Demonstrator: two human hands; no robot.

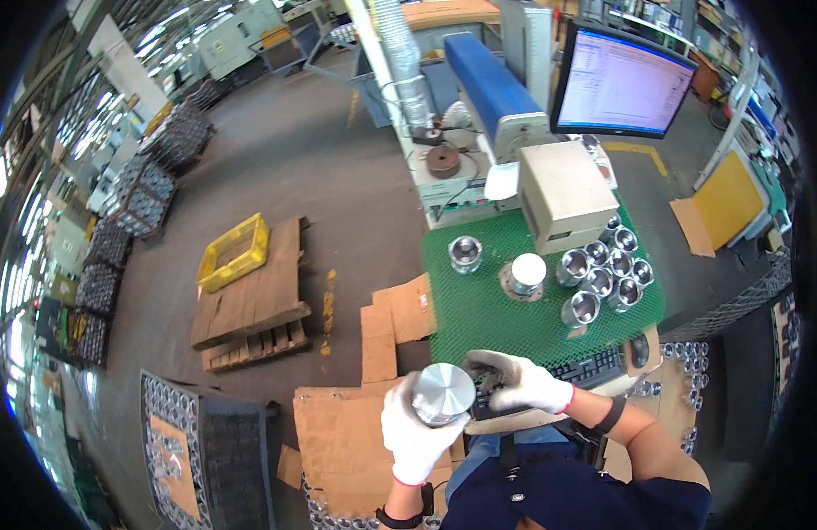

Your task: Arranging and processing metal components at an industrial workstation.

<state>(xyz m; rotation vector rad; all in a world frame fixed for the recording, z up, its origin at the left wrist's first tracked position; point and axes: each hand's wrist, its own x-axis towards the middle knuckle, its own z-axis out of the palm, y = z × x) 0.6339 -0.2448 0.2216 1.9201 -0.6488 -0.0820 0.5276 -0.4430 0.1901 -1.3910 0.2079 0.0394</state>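
Observation:
My left hand point(412, 435), in a white glove, is wrapped round a shiny metal piston point(444, 394) with its flat, round top turned up. Just right of it, my gloved right hand point(525, 385) has its fingers apart and reaches toward the piston; I see no object in it. Beyond my hands, a green mat point(479, 327) covers the bench. On it stand a single piston point(465, 253) at the left, a white-topped round fixture point(528, 274) in the middle and a cluster of several hollow pistons point(600, 281) at the right.
A black keyboard point(594, 366) and a mouse point(638, 352) lie along the bench's near edge. Behind the mat stand a beige box point(567, 196) and a monitor point(622, 81). Cardboard point(338, 442) lies at my left. Farther left, a yellow crate point(234, 253) rests on a wooden pallet point(254, 309).

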